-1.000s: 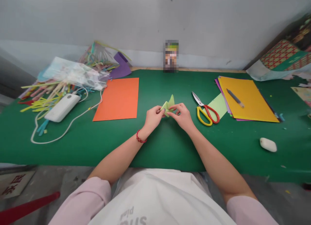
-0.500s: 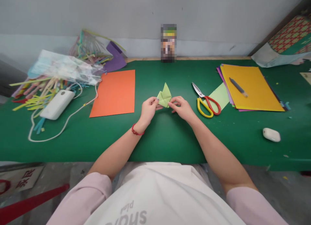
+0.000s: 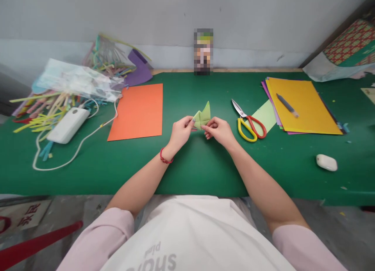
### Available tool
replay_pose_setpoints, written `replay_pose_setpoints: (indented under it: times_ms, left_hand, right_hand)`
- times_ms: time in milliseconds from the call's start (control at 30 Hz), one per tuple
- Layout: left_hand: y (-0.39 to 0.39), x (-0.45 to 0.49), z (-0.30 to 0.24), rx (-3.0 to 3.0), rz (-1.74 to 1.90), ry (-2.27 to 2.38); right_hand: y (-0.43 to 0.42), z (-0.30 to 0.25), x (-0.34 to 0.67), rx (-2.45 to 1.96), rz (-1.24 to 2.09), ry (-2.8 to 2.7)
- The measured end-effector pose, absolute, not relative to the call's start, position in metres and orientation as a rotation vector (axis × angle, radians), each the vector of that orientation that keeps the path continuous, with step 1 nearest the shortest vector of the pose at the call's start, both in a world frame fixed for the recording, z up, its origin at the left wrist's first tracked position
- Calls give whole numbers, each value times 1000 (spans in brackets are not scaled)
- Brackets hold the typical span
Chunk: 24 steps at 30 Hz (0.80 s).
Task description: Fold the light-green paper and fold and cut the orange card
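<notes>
A piece of folded light green paper point(image 3: 202, 116), with one pointed flap rising at its upper right, is held between my two hands above the green table point(image 3: 193, 165). My left hand point(image 3: 182, 129) pinches its left edge between thumb and fingers. At the lower right edge, my right hand point(image 3: 219, 129) grips it with thumb and forefinger, the other fingers curled beneath. The fingertips behind the paper are partly hidden.
Scissors point(image 3: 247, 124) with red and yellow handles lie right of my hands, over light green paper point(image 3: 266, 114). Beyond is a stack of coloured sheets point(image 3: 307, 107) with a pen point(image 3: 287, 105). Left are orange paper point(image 3: 140, 113), a white power bank point(image 3: 68, 125) and pipe cleaners point(image 3: 38, 120).
The folded paper has turned a little, its pointed flap swinging to the right. Both hands have shifted slightly right and keep their hold on it.
</notes>
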State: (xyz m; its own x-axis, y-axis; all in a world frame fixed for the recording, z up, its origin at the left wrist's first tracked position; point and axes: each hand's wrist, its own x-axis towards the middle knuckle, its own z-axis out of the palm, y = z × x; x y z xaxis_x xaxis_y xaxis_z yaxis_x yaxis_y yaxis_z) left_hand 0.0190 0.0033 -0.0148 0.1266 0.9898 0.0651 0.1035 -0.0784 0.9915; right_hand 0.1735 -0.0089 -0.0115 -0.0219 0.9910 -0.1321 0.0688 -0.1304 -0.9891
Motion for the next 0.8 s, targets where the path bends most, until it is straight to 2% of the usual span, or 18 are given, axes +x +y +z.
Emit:
replay_pose_setpoints:
  times_ms: [333, 500, 667, 800]
  left_hand:
    - [-2, 21, -13, 1449, 1143, 1147]
    - [-3, 22, -15, 1531, 1094, 1145]
    - [5, 19, -17, 1323, 1109, 1103]
    - [5, 17, -12, 1222, 1138, 1050]
  right_hand:
    - [-6, -18, 179, -1321, 1301, -1319]
    - [-11, -17, 178, -1376, 1101, -1423]
    - [-15, -8, 177, -1273, 870, -1581]
    - [-12, -5, 180, -1315, 806, -1469]
